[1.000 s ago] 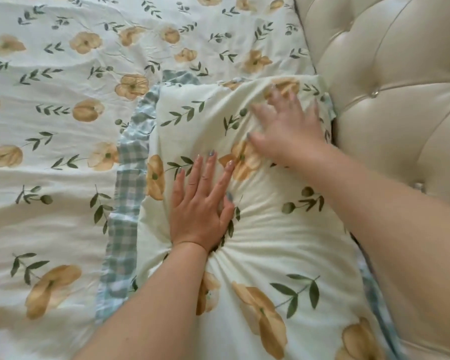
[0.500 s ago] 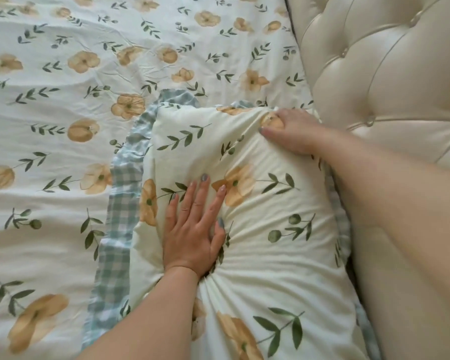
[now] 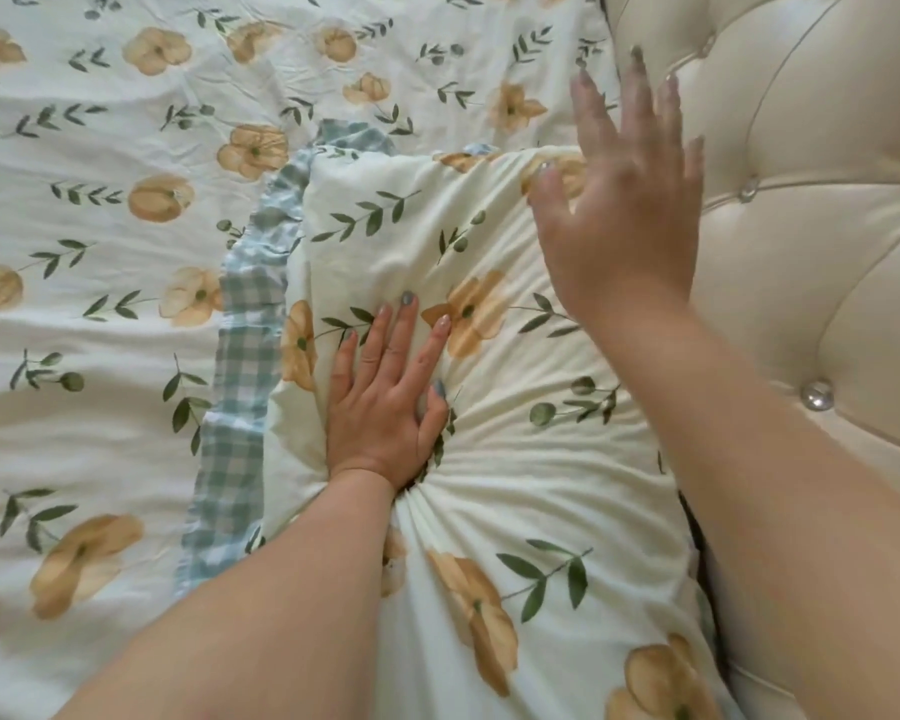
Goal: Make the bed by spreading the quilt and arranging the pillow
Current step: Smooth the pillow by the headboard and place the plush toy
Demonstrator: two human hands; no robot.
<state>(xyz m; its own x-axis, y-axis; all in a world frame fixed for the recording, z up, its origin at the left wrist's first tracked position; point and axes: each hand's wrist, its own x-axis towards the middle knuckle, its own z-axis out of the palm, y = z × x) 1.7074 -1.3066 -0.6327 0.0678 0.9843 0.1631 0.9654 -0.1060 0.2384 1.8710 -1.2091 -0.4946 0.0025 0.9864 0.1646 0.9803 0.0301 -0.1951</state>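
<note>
A cream pillow (image 3: 531, 459) printed with yellow flowers and green leaves, edged with a blue check frill, lies against the headboard. My left hand (image 3: 385, 397) presses flat into its middle, fingers together, and the cloth puckers around the wrist. My right hand (image 3: 624, 200) is raised above the pillow's far right corner, fingers spread and blurred, holding nothing. The quilt (image 3: 126, 252), in the same flower print, lies spread over the bed to the left and beyond the pillow, with light creases.
A tufted cream headboard (image 3: 801, 226) with shiny buttons runs down the right side. A dark gap (image 3: 694, 532) shows between the pillow and the headboard.
My right hand has lifted off the pillow's far corner, where it was pressing half a second ago, and now hovers spread open. My left hand has stayed pressed on the pillow.
</note>
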